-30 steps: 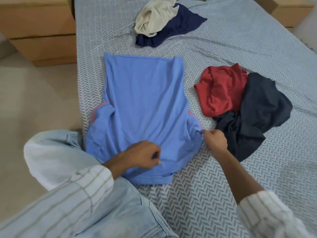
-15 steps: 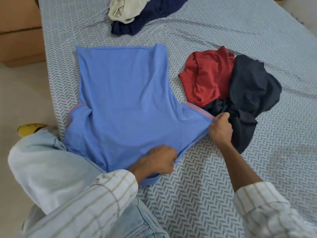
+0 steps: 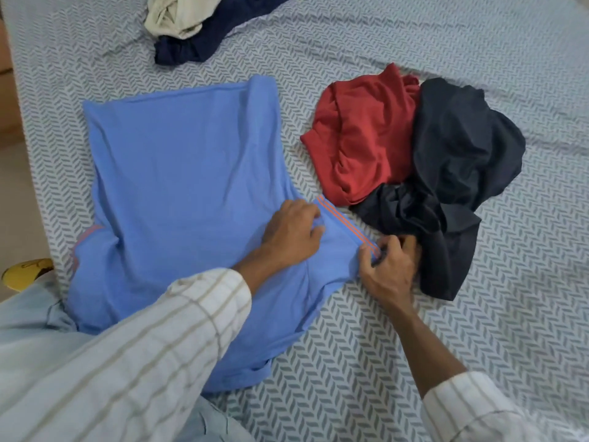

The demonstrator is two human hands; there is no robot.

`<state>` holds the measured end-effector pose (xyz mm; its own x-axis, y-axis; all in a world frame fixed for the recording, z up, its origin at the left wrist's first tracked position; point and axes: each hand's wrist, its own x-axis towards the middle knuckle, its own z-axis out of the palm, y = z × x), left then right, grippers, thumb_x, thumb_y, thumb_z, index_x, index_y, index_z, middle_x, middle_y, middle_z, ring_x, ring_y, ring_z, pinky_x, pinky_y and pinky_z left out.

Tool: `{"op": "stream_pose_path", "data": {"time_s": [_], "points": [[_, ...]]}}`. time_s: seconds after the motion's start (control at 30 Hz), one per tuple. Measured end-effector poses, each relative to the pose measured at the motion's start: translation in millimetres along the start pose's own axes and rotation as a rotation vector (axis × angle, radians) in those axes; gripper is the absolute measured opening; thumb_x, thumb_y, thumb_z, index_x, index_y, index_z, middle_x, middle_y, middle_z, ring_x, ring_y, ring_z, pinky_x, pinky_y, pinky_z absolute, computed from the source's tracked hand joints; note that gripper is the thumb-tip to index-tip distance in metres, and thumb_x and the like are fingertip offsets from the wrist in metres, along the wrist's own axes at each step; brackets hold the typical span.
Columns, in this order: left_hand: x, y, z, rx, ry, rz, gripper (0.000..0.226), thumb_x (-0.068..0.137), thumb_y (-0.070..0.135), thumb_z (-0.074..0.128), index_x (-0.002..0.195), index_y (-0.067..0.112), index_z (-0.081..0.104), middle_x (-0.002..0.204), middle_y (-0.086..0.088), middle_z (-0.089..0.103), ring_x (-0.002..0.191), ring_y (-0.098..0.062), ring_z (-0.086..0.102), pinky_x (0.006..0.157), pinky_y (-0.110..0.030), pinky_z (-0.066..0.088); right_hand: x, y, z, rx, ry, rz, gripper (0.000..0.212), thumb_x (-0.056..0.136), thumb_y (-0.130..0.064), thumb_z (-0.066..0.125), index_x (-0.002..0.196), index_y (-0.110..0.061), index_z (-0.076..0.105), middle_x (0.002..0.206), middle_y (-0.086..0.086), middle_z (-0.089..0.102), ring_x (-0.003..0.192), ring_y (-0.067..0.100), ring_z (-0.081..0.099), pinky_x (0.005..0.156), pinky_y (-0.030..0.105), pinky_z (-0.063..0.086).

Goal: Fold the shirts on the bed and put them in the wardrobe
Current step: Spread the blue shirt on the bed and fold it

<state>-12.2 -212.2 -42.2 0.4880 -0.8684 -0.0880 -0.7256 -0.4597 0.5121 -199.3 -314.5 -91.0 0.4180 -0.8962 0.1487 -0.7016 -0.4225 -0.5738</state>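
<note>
A blue shirt (image 3: 185, 173) lies flat on the patterned bed sheet (image 3: 398, 346), collar end toward me. Its right sleeve, edged with orange stripes, is spread out to the right. My left hand (image 3: 291, 232) rests on the shirt at the base of that sleeve, fingers pinching the cloth. My right hand (image 3: 390, 266) grips the sleeve's striped end. A crumpled red shirt (image 3: 353, 145) and a crumpled black shirt (image 3: 459, 173) lie together just right of the sleeve. A cream shirt (image 3: 178, 17) and a navy shirt (image 3: 204, 39) lie at the far edge.
The bed's left edge runs along the floor (image 3: 16, 202), where a yellow object (image 3: 25, 272) sits. My knee in light jeans (image 3: 28, 317) is at the bed's near left corner. No wardrobe is in view.
My left hand moved from the shirt's near edge up to the base of the right sleeve. My right hand still holds the sleeve end, now stretched out flat. The camera moved closer.
</note>
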Motion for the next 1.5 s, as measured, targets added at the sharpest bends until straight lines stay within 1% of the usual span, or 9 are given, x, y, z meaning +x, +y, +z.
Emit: {"op": "stream_pose_path", "data": {"time_s": [0.17,0.33,0.53,0.67,0.8,1.07,1.2,1.37,1.5], "points": [[61.5,16.6,-5.2,0.343,-0.083,-0.144,0.031,0.092,0.032,0.056,0.116,0.014,0.062,0.125,-0.009,0.056,0.124,-0.032,0.044,0.098,-0.044,0.037,1.5,4.4,5.1,0.018,-0.043,0.017,0.029,0.082,-0.034,0.055,0.074,-0.006,0.055,0.097,0.019,0.049,0.094,0.034,0.046,0.086,0.043,0.037],[90.1,7.3,1.3,-0.060,-0.109,-0.195,0.012,0.088,0.027,0.050,0.078,0.027,0.057,0.096,0.002,0.066,0.104,-0.026,0.059,0.093,-0.044,0.044,3.3,3.4,3.1,0.183,0.045,0.056,0.024,0.096,-0.026,0.044,0.083,-0.006,0.050,0.089,0.016,0.048,0.087,0.030,0.047,0.081,0.040,0.036],[82.3,8.2,21.5,0.171,-0.049,-0.122,0.014,0.092,0.018,0.052,0.096,0.027,0.061,0.110,0.000,0.051,0.112,-0.026,0.042,0.083,-0.037,0.031,6.5,7.8,16.0,0.027,0.095,0.029,0.009,0.090,-0.013,0.060,0.086,-0.005,0.057,0.094,0.021,0.053,0.087,0.034,0.048,0.080,0.042,0.038],[68.8,7.1,8.5,0.021,-0.035,-0.099,0.022,0.094,0.017,0.053,0.115,0.019,0.060,0.116,-0.004,0.057,0.116,-0.030,0.047,0.094,-0.042,0.039,7.1,8.1,15.4,0.006,0.115,0.025,0.009,0.085,-0.008,0.065,0.091,-0.007,0.059,0.095,0.021,0.054,0.090,0.034,0.048,0.078,0.042,0.040],[16.8,-6.6,-23.2,-0.118,0.071,-0.091,0.049,0.082,0.010,0.039,0.127,0.008,0.059,0.122,-0.014,0.061,0.117,-0.036,0.054,0.099,-0.050,0.043,6.7,0.7,9.6,-0.044,0.092,0.017,0.011,0.086,-0.010,0.062,0.096,-0.009,0.058,0.099,0.022,0.053,0.092,0.039,0.052,0.079,0.047,0.044],[-118.5,-88.0,-61.9,-0.211,0.245,-0.297,0.045,0.079,0.019,0.047,0.119,0.012,0.066,0.119,-0.010,0.064,0.114,-0.033,0.059,0.101,-0.045,0.045,-8.9,-53.8,-6.8,-0.266,-0.053,0.093,0.038,0.074,-0.009,0.059,0.112,-0.008,0.056,0.113,0.021,0.051,0.107,0.044,0.051,0.087,0.054,0.042],[-167.6,-124.9,-83.9,-0.211,0.377,-0.432,0.043,0.077,0.018,0.051,0.116,0.012,0.067,0.116,-0.011,0.067,0.112,-0.033,0.060,0.101,-0.042,0.043,-47.6,-110.6,13.0,-0.289,0.042,-0.124,0.048,0.066,-0.013,0.054,0.113,-0.014,0.061,0.126,0.010,0.057,0.119,0.030,0.050,0.094,0.045,0.028],[-209.6,-165.3,-117.2,-0.225,0.585,-0.786,0.039,0.080,0.007,0.063,0.119,0.014,0.064,0.123,-0.014,0.062,0.119,-0.034,0.053,0.101,-0.040,0.040,-104.8,-211.4,62.8,-0.093,-0.232,-0.572,0.028,0.074,-0.018,0.060,0.101,-0.017,0.067,0.099,0.008,0.067,0.092,0.036,0.064,0.077,0.046,0.049],[-220.3,-186.8,-135.7,-0.420,0.543,-1.142,0.044,0.080,0.013,0.060,0.124,0.012,0.053,0.131,-0.017,0.050,0.123,-0.038,0.047,0.097,-0.043,0.044,-151.4,-282.1,90.6,0.027,-0.709,-0.704,0.031,0.086,-0.038,0.051,0.105,-0.017,0.064,0.098,0.007,0.068,0.094,0.034,0.064,0.077,0.042,0.052]]}}
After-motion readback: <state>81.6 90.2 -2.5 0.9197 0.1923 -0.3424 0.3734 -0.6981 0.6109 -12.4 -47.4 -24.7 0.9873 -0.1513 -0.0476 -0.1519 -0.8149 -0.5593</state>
